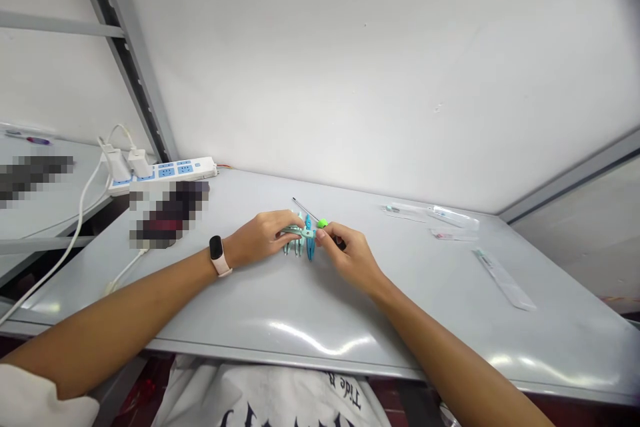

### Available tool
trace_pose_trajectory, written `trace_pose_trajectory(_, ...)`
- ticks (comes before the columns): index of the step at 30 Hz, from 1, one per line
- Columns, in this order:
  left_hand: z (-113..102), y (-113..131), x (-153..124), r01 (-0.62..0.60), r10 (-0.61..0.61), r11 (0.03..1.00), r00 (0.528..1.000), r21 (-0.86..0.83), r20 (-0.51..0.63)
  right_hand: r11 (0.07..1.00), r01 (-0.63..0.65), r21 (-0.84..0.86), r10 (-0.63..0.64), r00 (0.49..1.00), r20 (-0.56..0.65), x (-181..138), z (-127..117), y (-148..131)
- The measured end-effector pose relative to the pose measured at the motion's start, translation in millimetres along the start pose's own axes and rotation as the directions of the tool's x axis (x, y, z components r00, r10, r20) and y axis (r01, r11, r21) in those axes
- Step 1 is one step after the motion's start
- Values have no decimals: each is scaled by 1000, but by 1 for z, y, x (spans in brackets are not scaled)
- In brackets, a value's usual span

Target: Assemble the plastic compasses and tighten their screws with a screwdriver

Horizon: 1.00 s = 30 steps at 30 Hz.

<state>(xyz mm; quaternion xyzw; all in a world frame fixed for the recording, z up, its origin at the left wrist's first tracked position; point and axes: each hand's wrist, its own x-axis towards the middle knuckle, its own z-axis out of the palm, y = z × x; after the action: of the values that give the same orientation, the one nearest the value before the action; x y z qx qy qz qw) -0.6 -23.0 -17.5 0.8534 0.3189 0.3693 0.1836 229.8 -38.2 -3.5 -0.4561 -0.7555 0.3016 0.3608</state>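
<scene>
- Your left hand point(260, 238) is over the worktop point(320, 327), its fingers point(283, 230) curled closed around a teal plastic piece point(299, 241) whose prongs point back toward you
- Your right hand point(353, 257) is just to the other side of that piece, its fingers point(324, 235) closed in a pinch; you can't tell from this view whether they grip the piece or the pin
- A thin metal pin point(305, 209) with a green head runs on a slant, its green end at your right fingers and its bare tip pointing away and to the left, so your right hand is nearer that end
- A wristband point(218, 255) circles your left wrist
- A white power strip point(165, 172) lies far to the left, clear packets point(503, 279) to the right
</scene>
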Motion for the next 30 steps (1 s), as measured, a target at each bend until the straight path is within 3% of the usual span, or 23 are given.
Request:
trace_pose_trajectory(7,0,-1,0,-18,18,1000,1000,22,-13,1000,15,4,-15,1000,-13,0,0,1)
trace_pose_trajectory(16,4,-7,2,-184,186,982,980,32,-73,999,29,-16,-29,1000,4,1,-2,3)
trace_pose_trajectory(30,4,-7,2,-72,71,997,990,-3,-118,998,56,-37,-58,998,-37,1,-2,5)
